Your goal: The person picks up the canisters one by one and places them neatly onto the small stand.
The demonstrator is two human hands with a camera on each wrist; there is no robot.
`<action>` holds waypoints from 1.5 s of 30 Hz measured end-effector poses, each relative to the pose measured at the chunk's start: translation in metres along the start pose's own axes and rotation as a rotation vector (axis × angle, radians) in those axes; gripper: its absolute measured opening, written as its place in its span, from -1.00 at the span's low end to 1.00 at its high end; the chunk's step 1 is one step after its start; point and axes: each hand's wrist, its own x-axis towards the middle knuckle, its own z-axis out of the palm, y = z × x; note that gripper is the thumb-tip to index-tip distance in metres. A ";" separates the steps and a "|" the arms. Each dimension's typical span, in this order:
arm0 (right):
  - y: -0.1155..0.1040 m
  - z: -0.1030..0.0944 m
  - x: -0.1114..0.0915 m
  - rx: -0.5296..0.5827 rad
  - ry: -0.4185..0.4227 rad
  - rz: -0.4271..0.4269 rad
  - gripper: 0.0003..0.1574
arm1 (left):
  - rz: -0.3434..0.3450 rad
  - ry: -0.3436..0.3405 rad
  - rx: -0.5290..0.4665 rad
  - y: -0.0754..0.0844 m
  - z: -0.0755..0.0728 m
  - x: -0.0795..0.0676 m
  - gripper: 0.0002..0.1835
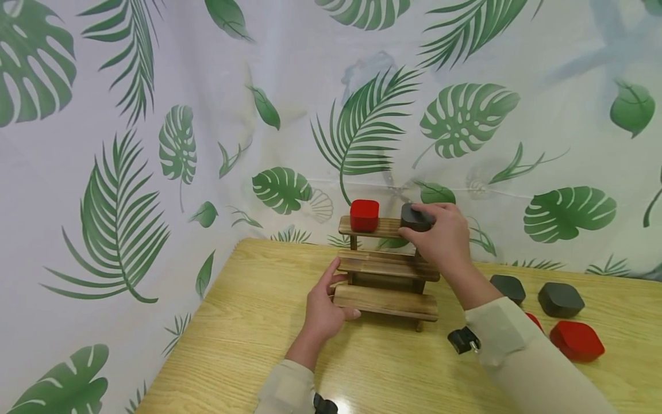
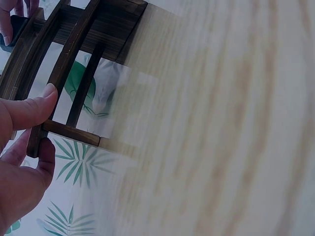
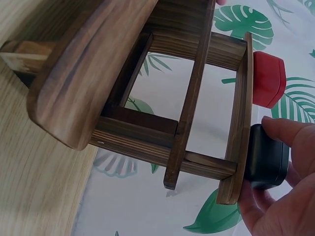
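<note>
A three-step wooden stand (image 1: pixel 385 299) is on the table. My left hand (image 1: pixel 323 310) grips the left end of its lowest step, thumb in front and fingers behind, as the left wrist view shows up close. On the top step's right end my right hand (image 1: pixel 445 236) holds a black rounded block (image 1: pixel 415 217) between thumb and fingers. In the right wrist view the black block (image 3: pixel 267 156) touches the step, its far side partly covered by the hand. A red rounded block (image 1: pixel 364 215) sits at the top step's left end.
Right of the stand lie two more black blocks (image 1: pixel 561 299) and a red block (image 1: pixel 576 341); another red block (image 1: pixel 534 321) is mostly hidden by the right sleeve. A leaf-printed cloth (image 1: pixel 289 144) hangs close behind the stand and along the left side of the wooden table (image 1: pixel 233 345).
</note>
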 end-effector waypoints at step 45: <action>0.036 -0.020 -0.023 0.213 0.077 0.053 -0.27 | 0.017 -0.007 -0.006 -0.005 0.002 0.000 0.25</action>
